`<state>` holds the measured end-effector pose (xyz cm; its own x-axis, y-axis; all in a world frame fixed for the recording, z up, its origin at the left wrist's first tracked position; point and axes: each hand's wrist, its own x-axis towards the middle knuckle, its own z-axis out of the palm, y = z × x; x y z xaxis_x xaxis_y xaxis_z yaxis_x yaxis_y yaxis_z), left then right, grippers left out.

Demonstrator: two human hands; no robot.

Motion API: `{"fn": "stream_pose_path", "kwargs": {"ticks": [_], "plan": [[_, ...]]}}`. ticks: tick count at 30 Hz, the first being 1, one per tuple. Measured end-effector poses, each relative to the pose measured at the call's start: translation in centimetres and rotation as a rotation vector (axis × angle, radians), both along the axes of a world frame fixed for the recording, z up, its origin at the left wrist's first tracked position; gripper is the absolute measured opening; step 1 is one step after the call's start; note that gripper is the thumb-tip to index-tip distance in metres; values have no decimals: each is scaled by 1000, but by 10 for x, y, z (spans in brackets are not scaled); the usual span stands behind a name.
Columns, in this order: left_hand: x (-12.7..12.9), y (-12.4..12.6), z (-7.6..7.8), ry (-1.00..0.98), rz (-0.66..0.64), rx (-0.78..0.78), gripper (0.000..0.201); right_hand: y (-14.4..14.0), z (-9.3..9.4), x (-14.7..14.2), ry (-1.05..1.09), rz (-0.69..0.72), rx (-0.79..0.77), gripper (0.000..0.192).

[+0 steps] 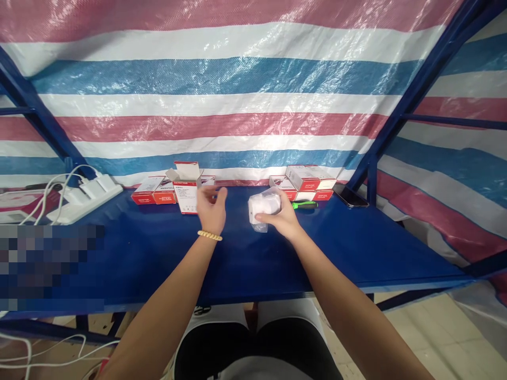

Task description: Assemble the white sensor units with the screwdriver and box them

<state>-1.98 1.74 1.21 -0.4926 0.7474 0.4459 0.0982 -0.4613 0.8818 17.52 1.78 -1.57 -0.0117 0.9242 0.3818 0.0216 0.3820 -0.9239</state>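
Striped red-white-blue tarp backs a blue desk on a blue steel frame. Right hand is just right of frame centre, grip closed around a white charger in a clear plastic bag, held just above the desk — bag tail hangs below the fingers. Left hand sits beside it, fingers spread loose and holding nothing, in front of an open red-and-white box standing upright with its flap up.

Judging progress: one unit is out of its carton or about to go in — can't tell which. The open box looks empty from this angle, though its inside is not really visible.

Further out: closed red-and-white boxes lie left of the open one, and another stack of boxes lies right of centre at the desk's back edge. A green-handled tool lies just in front of that stack, a dark phone beside it. Far left, a white power strip with white plugs and cables.
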Motion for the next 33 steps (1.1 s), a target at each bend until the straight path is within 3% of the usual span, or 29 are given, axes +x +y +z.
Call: {"fn": "stream_pose_path", "kwargs": {"ticks": [2,3,4,6,10,14,18,20,23,26,33], "plan": [[-13,6,2,151,515,42,51,3,0,1,85,-57,-24,88],[-20,9,1,215,658,-5,63,5,0,1,122,-86,-38,88],[-26,13,0,249,748,-82,74,6,1,1,153,-112,-46,89],[-37,21,-3,278,798,-243,94,6,1,1,191,-156,-51,90],[-48,31,-11,307,669,-443,114,4,3,0,198,-202,-54,92],[-51,29,-13,294,487,-529,95,6,1,2,177,-236,-34,92],[-38,18,-14,569,427,-340,77,11,-5,7,87,-294,10,92],[-27,12,-17,794,397,-222,76,11,-6,10,-19,-345,36,95],[-13,6,-22,1022,304,-165,77,8,-5,11,-177,-453,30,100],[-7,3,-23,1122,223,-152,76,4,-2,8,-299,-530,-6,103],[-10,1,-22,1216,162,-145,73,6,-4,8,-440,-563,-2,102]]}}
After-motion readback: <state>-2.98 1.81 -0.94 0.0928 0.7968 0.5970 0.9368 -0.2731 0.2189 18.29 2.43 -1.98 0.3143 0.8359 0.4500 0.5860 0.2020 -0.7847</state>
